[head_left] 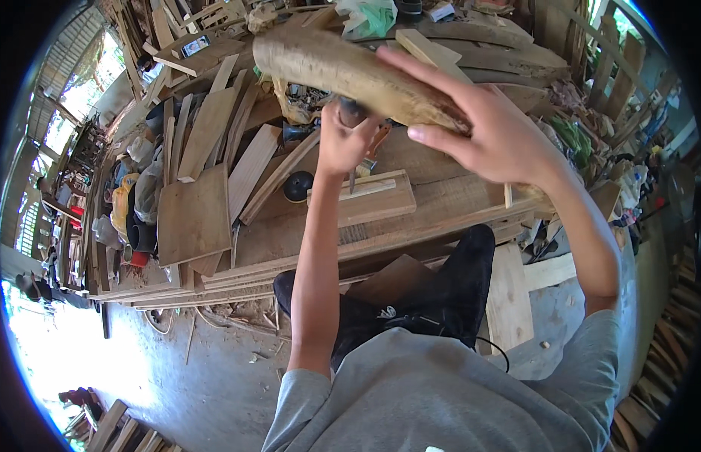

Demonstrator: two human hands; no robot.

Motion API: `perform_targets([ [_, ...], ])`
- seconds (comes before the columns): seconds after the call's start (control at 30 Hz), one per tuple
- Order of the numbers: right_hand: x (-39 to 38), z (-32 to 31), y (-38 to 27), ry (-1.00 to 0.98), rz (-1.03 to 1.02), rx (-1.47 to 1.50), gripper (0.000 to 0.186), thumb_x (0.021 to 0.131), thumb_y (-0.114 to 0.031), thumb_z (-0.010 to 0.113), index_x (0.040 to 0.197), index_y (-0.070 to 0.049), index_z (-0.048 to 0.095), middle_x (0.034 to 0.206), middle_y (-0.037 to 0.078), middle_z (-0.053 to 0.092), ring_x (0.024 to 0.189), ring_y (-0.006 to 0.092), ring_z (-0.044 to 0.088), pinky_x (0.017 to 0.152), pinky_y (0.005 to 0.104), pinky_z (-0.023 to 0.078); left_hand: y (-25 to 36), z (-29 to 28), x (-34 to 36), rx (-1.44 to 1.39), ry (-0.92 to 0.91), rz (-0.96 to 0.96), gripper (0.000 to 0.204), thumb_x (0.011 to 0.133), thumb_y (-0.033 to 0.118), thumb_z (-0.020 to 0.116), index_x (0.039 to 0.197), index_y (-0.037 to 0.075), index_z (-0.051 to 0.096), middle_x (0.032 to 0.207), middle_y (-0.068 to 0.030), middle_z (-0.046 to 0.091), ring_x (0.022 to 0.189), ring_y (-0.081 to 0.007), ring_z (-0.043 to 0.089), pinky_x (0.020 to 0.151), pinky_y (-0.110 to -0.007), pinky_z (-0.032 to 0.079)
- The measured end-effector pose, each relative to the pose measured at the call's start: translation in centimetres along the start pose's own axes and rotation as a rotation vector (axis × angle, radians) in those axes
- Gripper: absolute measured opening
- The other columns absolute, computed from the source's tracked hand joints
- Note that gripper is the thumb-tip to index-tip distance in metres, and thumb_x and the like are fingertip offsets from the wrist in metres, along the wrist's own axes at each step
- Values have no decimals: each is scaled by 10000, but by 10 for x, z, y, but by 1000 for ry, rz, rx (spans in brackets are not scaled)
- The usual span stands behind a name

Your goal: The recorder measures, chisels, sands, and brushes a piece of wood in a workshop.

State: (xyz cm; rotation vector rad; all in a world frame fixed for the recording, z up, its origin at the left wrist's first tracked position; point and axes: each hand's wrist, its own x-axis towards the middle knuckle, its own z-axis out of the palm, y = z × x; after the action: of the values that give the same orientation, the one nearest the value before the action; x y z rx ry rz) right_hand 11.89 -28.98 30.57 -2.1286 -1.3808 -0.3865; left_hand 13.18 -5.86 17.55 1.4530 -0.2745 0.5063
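My right hand (490,132) is closed round a long, thick piece of pale wood (339,71), its fingers along the upper side and thumb underneath; the wood's left end is blurred by motion. Below it my left hand (343,139) grips an upright tool with a dark rounded top (352,111) and a thin metal shank pointing down toward a small board (365,207) with a pale strip along it, on the plank bench (448,211). A brush with an orange handle (377,143) is behind my left hand, and a black round object (297,186) lies to its left.
Loose boards (203,139) and bags (143,192) crowd the bench's left; planks and a green plastic bag (365,19) fill the back. Shavings and plastic (572,143) lie at the right. My legs (463,275) are below the bench edge, beside boards (508,294) on the concrete floor (181,377).
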Motion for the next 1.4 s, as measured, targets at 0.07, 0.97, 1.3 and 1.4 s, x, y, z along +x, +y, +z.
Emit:
perform_targets([
  [0.07, 2, -6, 4, 69, -29, 38, 732, 1055, -358, 719, 1702, -294, 384, 1174, 119, 789, 757, 221, 745, 727, 365, 657, 2, -7, 1, -3, 10, -32, 192, 931, 54, 738, 757, 53, 655, 643, 50, 602, 548, -34, 529, 500, -252, 396],
  [0.97, 8, 1, 26, 259, 73, 493, 703, 1077, -331, 689, 1708, -314, 380, 1180, 84, 767, 746, 205, 732, 761, 337, 641, -2, -17, 12, -99, -66, -62, 184, 928, -20, 708, 814, 71, 596, 660, 37, 566, 540, -36, 492, 477, -238, 350],
  [1.3, -40, 30, 5, 248, 235, 465, 814, 1047, -220, 689, 1748, -176, 277, 1556, 152, 603, 812, 167, 719, 614, 274, 590, 5, -29, 10, -186, -20, -130, 179, 924, -42, 693, 813, 60, 598, 661, 20, 581, 544, -41, 502, 473, -239, 355],
  [1.4, -87, 94, 11, 268, 523, 572, 840, 1056, -286, 670, 1760, -197, 220, 1564, 222, 593, 912, 311, 777, 759, 406, 646, 8, -30, 8, -153, 29, -101, 287, 955, -17, 679, 748, 85, 509, 606, 34, 468, 473, -48, 372, 447, -251, 270],
])
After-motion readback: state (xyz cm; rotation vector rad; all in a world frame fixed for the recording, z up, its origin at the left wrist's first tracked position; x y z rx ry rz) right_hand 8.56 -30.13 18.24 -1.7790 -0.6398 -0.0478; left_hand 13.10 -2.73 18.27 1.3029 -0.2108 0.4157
